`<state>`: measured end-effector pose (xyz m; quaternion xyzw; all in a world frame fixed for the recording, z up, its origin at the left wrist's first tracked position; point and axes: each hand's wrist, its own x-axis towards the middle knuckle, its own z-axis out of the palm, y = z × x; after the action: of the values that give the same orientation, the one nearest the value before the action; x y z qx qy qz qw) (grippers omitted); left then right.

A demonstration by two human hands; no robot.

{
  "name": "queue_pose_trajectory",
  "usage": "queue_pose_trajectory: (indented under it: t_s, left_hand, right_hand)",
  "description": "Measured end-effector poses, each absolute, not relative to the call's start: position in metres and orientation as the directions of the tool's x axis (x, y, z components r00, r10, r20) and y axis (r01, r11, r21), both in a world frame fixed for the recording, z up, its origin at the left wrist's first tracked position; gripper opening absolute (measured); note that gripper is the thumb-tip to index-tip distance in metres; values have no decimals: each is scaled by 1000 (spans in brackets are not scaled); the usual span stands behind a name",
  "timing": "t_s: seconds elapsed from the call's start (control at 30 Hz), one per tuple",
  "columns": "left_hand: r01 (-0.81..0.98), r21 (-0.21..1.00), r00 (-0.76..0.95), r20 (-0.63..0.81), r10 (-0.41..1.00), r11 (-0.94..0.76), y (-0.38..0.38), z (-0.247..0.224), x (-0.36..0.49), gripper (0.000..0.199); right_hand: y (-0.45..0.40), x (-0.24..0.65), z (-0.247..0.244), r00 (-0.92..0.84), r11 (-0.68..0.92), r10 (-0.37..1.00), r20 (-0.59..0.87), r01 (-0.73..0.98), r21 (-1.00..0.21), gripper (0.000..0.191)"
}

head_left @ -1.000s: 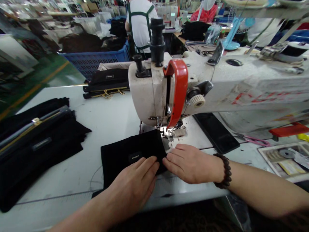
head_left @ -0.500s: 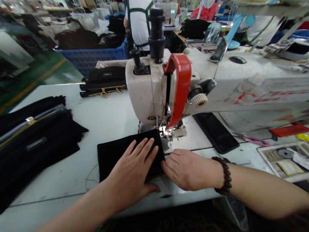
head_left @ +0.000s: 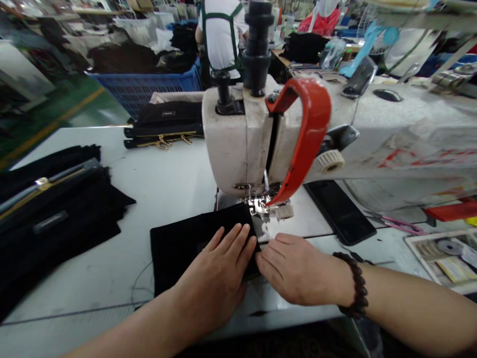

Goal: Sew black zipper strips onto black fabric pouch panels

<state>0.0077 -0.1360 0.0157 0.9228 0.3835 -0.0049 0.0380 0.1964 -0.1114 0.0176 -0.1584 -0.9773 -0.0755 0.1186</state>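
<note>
A black fabric piece (head_left: 175, 243) lies on the pale sewing table, its far right corner at the metal presser foot (head_left: 258, 205) of the sewing machine (head_left: 227, 149). My left hand (head_left: 218, 271) rests flat on the fabric, fingers stretched toward the foot and the thumb hidden. At the right edge of the same piece, my right hand (head_left: 292, 268) is closed, its fingertips pinching the cloth there. A dark beaded bracelet (head_left: 356, 283) circles the right wrist. The red lever (head_left: 313, 134) on the machine head stands above the foot.
On the left lie black fabric pieces (head_left: 74, 214) with a zipper. Black pouches (head_left: 167, 119) sit behind the machine head. A phone (head_left: 341, 214), pink-handled scissors (head_left: 402, 224) and a parts tray (head_left: 443, 253) are at right. A person in white (head_left: 221, 37) is beyond.
The red lever has swung up and to the right. My left hand has shifted slightly right, its thumb now tucked out of sight. The view has moved a little.
</note>
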Motion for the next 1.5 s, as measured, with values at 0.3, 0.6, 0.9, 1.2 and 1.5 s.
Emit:
queue_pose_trajectory:
  t_s: [0.3, 0.6, 0.9, 1.2, 1.5]
  left_hand:
    - [713, 91, 701, -54, 711, -696, -115, 15, 1, 49]
    - [702, 118, 710, -42, 703, -702, -97, 15, -3, 51]
    - [705, 111, 709, -75, 701, -701, -83, 17, -4, 53]
    - [685, 88, 728, -39, 685, -723, -82, 23, -2, 45]
    - [647, 242, 704, 172, 689, -723, -86, 9, -17, 38]
  right_hand:
    - [-100, 186, 11, -870, 888, 438, 225, 458, 41, 18]
    - [-86, 179, 6, -847, 856, 514, 137, 517, -14, 14]
    - [-78, 177, 7, -796, 800, 597, 106, 600, -2, 12]
    - [-81, 186, 12, -796, 826, 514, 321, 560, 67, 20]
    - [-57, 220, 26, -663, 680, 726, 182, 652, -335, 27]
